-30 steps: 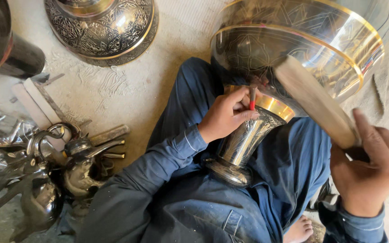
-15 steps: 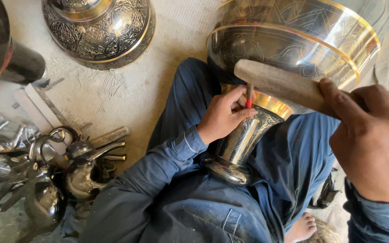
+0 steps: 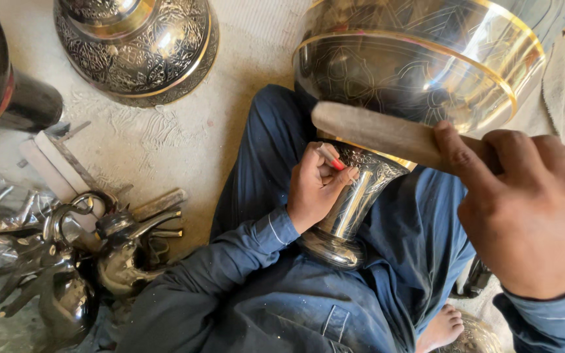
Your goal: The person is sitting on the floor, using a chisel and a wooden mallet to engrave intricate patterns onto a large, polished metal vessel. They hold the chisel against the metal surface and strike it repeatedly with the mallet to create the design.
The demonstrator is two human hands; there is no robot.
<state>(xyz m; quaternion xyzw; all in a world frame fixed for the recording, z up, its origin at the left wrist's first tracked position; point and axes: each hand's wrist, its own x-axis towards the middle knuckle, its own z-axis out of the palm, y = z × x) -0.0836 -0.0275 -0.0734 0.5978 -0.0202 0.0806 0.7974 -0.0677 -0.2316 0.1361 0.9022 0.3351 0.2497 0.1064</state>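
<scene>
Where the work stands: a chisel (image 3: pixel 332 160) is set to the neck of a brass vase (image 3: pixel 426 78), with a wooden mallet (image 3: pixel 374 131) poised just above it — engraving, by the look of it.
Left hand (image 3: pixel 315 186): centre of frame, fingers pinched together round the chisel, knuckles resting on the vase.
Right hand (image 3: pixel 531 209): right edge of frame, fingers wrapped tight on the mallet's handle.
Vase: lying tilted across the person's blue-clad lap; long axis runs from its foot at lower centre up to the wide bowl at upper right, mouth pointing to the top of the frame.
Chisel: short, slanting from upper left down to lower right, red end towards the metal.
Next move, judged: a blow would need to land square on the chisel's head — light, with the left hand steady.
Around: an engraved vessel (image 3: pixel 138 52) at upper left; dark metal figures (image 3: pixel 67 274) at lower left.
</scene>
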